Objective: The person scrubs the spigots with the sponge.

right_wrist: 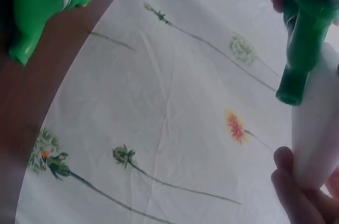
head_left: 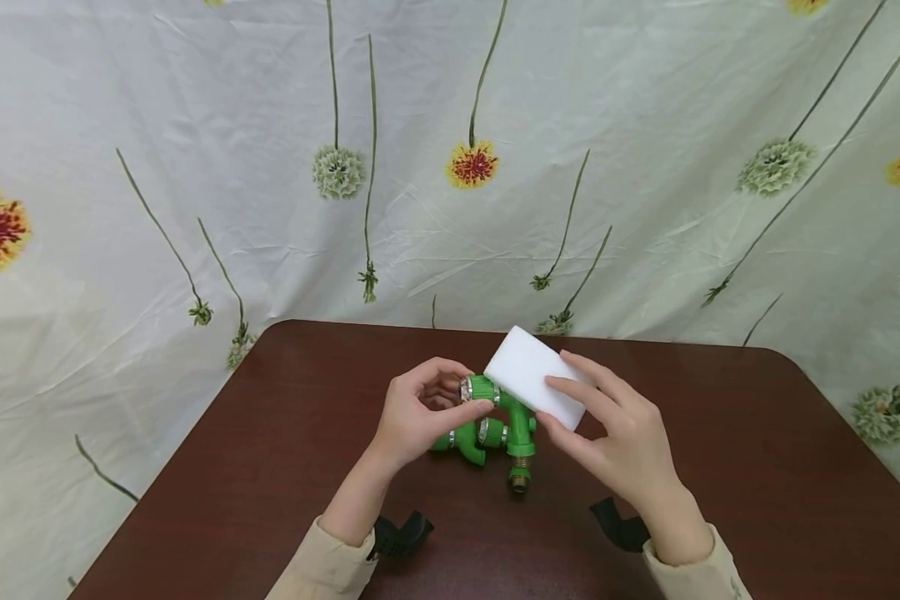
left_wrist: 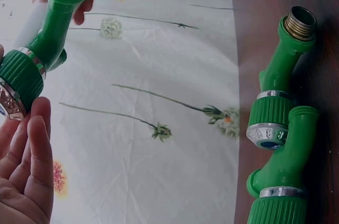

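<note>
In the head view my left hand [head_left: 418, 417] grips a green tap [head_left: 482, 390] by its ribbed knob, thumb on the near side. The tap's body slants away from the knob, and its threaded metal end shows in the left wrist view. My right hand [head_left: 630, 437] holds a white sponge block [head_left: 528, 367] between thumb and fingers. The sponge lies along the tap's upper side, overlapping its body. In the right wrist view, the tap's green spout [right_wrist: 290, 89] points down beside the sponge.
Two more green taps lie on the dark brown table below the held one, a threaded one [left_wrist: 278, 70] and another with its spout [left_wrist: 302, 134] toward it. Black mounts [head_left: 401, 533] sit at both wrists. A flower-printed cloth [head_left: 285, 208] hangs behind the table.
</note>
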`<act>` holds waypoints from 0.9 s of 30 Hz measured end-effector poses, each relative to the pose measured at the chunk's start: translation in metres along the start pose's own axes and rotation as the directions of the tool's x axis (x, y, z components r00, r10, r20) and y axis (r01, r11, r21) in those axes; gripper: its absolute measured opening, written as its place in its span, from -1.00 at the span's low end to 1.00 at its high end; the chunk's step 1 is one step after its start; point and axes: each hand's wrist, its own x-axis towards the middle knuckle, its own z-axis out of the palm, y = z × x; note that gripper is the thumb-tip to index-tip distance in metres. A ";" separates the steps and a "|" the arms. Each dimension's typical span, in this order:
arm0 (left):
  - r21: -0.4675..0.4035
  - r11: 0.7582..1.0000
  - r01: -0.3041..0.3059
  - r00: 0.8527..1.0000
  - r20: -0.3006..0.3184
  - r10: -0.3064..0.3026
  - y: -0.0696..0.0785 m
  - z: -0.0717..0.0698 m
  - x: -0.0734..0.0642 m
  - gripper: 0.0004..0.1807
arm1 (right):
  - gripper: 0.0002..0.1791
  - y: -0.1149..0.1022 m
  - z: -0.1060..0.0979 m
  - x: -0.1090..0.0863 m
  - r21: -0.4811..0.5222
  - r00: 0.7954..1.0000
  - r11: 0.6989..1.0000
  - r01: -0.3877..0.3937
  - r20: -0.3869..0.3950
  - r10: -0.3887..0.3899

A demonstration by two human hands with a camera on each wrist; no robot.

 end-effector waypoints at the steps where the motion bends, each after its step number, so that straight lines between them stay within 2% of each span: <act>1: -0.004 1.000 -0.006 1.000 0.001 0.006 -0.001 0.000 0.000 -0.70 | -0.65 0.001 0.000 0.000 -0.018 1.000 1.000 -0.019 -0.002 0.019; 4: -0.011 1.000 -0.009 1.000 0.005 0.009 0.000 0.000 0.000 -0.69 | -0.63 0.005 -0.002 -0.001 -0.072 0.993 0.992 -0.105 -0.053 0.102; 7: -0.008 1.000 0.002 1.000 0.006 -0.002 0.001 0.000 0.001 -0.70 | -0.63 0.006 -0.004 -0.001 -0.057 0.981 0.984 -0.167 -0.112 0.160; 10: 0.001 1.000 0.008 1.000 0.000 -0.008 0.002 -0.001 0.001 -0.71 | -0.64 0.003 -0.005 0.000 0.014 0.987 0.992 -0.126 -0.104 0.127; 14: -0.004 1.000 0.007 1.000 -0.022 -0.007 0.001 -0.001 0.002 -0.73 | -0.67 -0.001 -0.005 0.002 0.074 1.000 0.997 -0.016 -0.006 0.016; 16: -0.014 1.000 0.014 0.999 -0.033 -0.015 0.001 -0.002 0.002 -0.74 | -0.68 -0.001 -0.004 0.002 0.072 1.000 0.997 -0.005 0.017 0.004; 20: -0.027 0.999 0.016 0.999 -0.041 -0.017 0.000 -0.002 0.002 -0.75 | -0.65 0.002 -0.005 0.002 0.013 0.996 0.997 -0.076 -0.038 0.076; 22: -0.029 1.000 0.012 0.999 -0.038 -0.013 0.000 -0.003 0.002 -0.75 | -0.64 0.004 -0.006 0.001 0.016 0.993 0.995 -0.099 -0.071 0.099; 24: -0.028 1.000 0.011 0.999 -0.038 -0.012 -0.001 -0.003 0.002 -0.74 | -0.64 0.004 -0.005 0.001 0.067 0.995 0.996 -0.067 -0.072 0.071; 27: -0.020 1.000 0.012 0.999 -0.039 -0.012 -0.002 -0.003 0.002 -0.73 | -0.68 0.004 -0.004 0.001 0.149 0.999 0.988 0.031 -0.018 -0.029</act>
